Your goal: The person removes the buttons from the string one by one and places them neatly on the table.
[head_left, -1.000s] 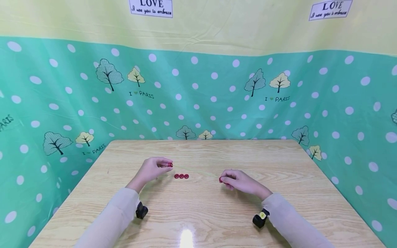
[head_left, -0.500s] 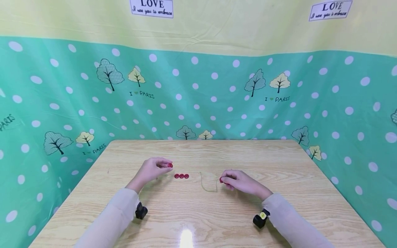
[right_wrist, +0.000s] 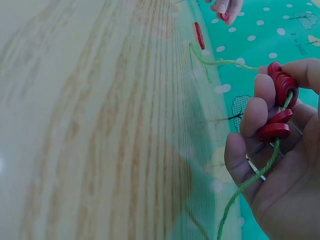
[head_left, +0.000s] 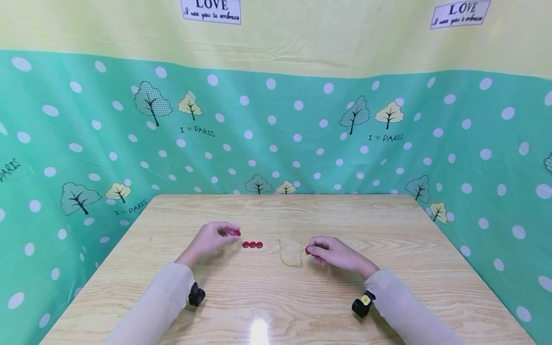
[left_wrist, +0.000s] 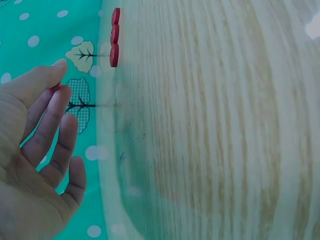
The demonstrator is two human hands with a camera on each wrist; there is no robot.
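Note:
My left hand (head_left: 211, 238) pinches a single red button (head_left: 237, 233) between thumb and fingertips, a little above the table. In the left wrist view only a sliver of that button (left_wrist: 56, 87) shows. Beside this hand, three red buttons (head_left: 252, 245) lie in a touching row. With thumb and forefinger my right hand (head_left: 336, 252) holds several red buttons (right_wrist: 286, 89) threaded on a green string (right_wrist: 250, 181). From the right fingers the string's free length (head_left: 282, 258) droops in a loose curve onto the wood, between the hands. Its other end hangs below the right palm.
The wooden table (head_left: 276, 297) reaches back to a green dotted cloth (head_left: 284, 129) hung behind and along both sides. A black wrist camera (head_left: 197, 294) sits on the left sleeve, another black camera (head_left: 361, 306) on the right.
The string, earlier stretched straight between both hands, came away from the left fingers and dropped slack onto the table. My left hand has sunk slightly with its button. The right hand stays put.

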